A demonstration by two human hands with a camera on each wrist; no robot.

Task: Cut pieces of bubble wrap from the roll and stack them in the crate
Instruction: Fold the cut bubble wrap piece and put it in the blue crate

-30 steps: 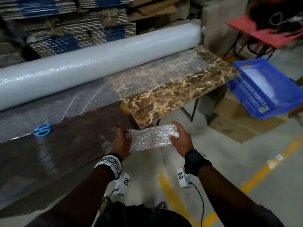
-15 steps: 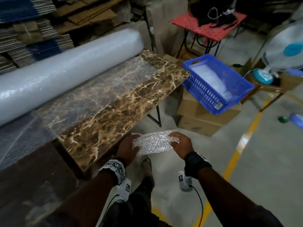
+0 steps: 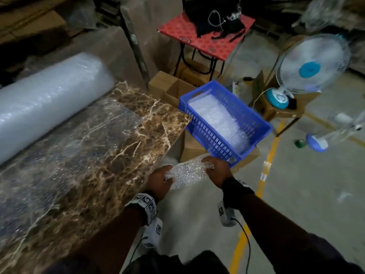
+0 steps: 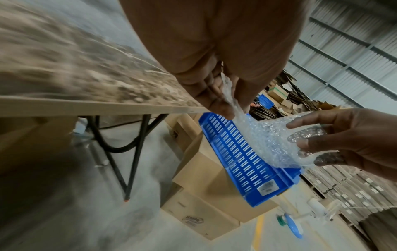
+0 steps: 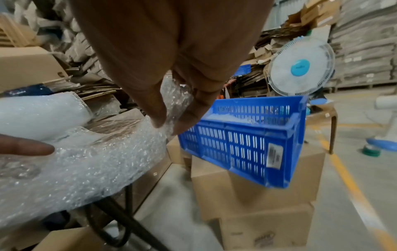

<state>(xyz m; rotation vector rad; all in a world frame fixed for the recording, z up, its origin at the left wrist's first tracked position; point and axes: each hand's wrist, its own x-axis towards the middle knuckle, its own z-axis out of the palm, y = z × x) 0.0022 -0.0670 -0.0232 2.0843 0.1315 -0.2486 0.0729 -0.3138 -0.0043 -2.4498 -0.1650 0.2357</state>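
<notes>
Carrying 1 cut bubble wrap piece (image 3: 186, 173), pinched by left hand (image 3: 160, 179) and right hand (image 3: 216, 169); crate (image 3: 254, 117) partly stacked, roll (image 3: 45, 101) remaining.

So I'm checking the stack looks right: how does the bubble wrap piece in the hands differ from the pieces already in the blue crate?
The held piece hangs in the air, pinched between the left hand and right hand; the crate pieces lie flat inside the blue crate. The held piece is bowed and crumpled; the crate pieces lie layered. Both are clear bubble wrap.
</notes>
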